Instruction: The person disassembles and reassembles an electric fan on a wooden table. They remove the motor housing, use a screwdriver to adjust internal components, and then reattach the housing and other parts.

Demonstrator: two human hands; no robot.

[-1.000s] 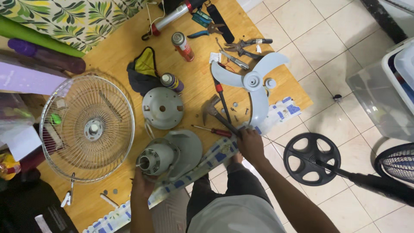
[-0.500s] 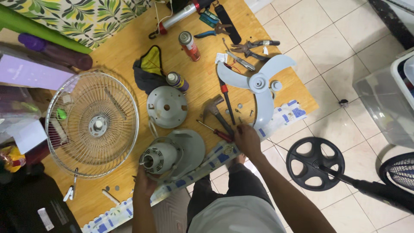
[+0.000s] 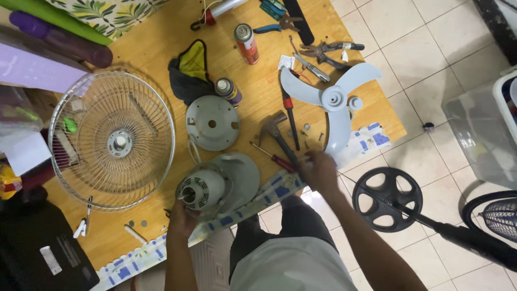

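Steadying the fan motor (image 3: 202,188) from below, the left hand (image 3: 182,218) cups the housing's near side where it sits with its grey rear cover (image 3: 239,178) at the front edge of the wooden counter (image 3: 156,48); its grip looks wrapped against the casing, though the fingers are mostly tucked under it. The right hand (image 3: 319,171) reaches to the red-handled screwdriver (image 3: 272,157) beside the hammer (image 3: 274,132), fingers curled down over the tool's end, but whether they have closed on it I cannot tell. Risk lies mainly at that edge: the motor overhangs the counter toward the person's lap, and a slackened left hand could let it tip off onto the tiled floor (image 3: 431,81). Loose screws (image 3: 306,127) lie scattered just beside the reaching hand, so a careless sweep could knock them away. The pale blue fan blade (image 3: 334,99) also hangs over the counter's corner. Hidden from view are the right fingertips, the motor's underside and any wiring beneath the cover; the wire guard (image 3: 110,140) on the left overlaps clutter too dim to identify.
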